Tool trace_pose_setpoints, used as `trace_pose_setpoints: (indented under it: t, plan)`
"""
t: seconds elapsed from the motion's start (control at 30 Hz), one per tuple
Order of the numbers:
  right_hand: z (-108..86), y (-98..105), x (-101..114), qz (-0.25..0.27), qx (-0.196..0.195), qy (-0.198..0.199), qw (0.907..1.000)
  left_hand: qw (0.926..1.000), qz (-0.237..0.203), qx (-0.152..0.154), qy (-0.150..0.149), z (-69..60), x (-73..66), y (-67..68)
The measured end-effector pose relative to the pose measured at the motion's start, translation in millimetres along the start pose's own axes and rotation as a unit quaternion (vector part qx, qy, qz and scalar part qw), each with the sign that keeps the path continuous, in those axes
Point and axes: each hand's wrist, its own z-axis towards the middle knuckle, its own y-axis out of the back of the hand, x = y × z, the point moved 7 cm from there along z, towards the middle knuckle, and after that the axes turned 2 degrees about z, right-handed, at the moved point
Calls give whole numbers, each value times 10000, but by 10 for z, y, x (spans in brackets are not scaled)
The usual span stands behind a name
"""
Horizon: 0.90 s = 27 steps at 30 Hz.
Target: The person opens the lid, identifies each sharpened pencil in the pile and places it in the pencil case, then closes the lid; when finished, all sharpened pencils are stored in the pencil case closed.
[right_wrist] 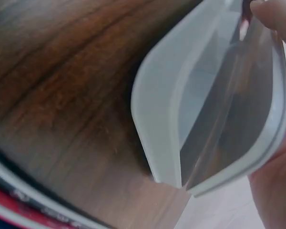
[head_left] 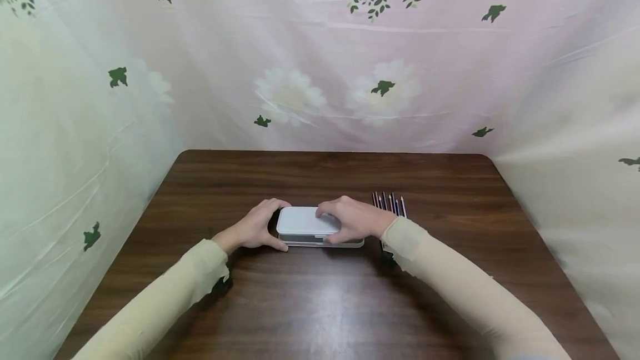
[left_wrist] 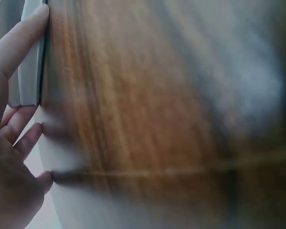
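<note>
Case: the white box (head_left: 300, 221) sits on the brown worktop (head_left: 325, 310), between my two hands, with its long side facing me.
Left hand: my left hand (head_left: 254, 226) grips the box's left end, thumb at the near corner, fingers curled round toward the far corner.
Right hand: my right hand (head_left: 356, 219) clamps the lid (right_wrist: 280, 112) toward its right end, thumb at the near edge, fingers bent over the top.
Gap: the right wrist view shows the lid standing apart from the base (right_wrist: 155, 105) at that end.
Pencils: several pencils (head_left: 391, 203) lie just right of the box, partly covered by my right sleeve (head_left: 440, 271).
Backdrop: printed cloth (head_left: 325, 60) hangs beyond the worktop.
</note>
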Motion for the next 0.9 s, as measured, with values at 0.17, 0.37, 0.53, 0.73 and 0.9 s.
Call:
trace_pose_setpoints:
  t: [0.17,0.37,0.53,0.73,0.9]
  plan:
    - [-4,17,-15,144,63,47,9999,9993,-346,124,-60,-8,24,26]
    - [-18,9,-15,165,43,-14,9999,9978,-583,300,84,-31,19,25]
    - [-32,0,-27,163,30,36,9999,9950,-922,171,357,-38,-1,22]
    - [-70,35,-41,-5,-7,145,9999,9960,-826,46,331,-16,-3,0]
    - [-86,43,-47,-24,9,161,9999,9963,-801,70,288,1,-7,-7]
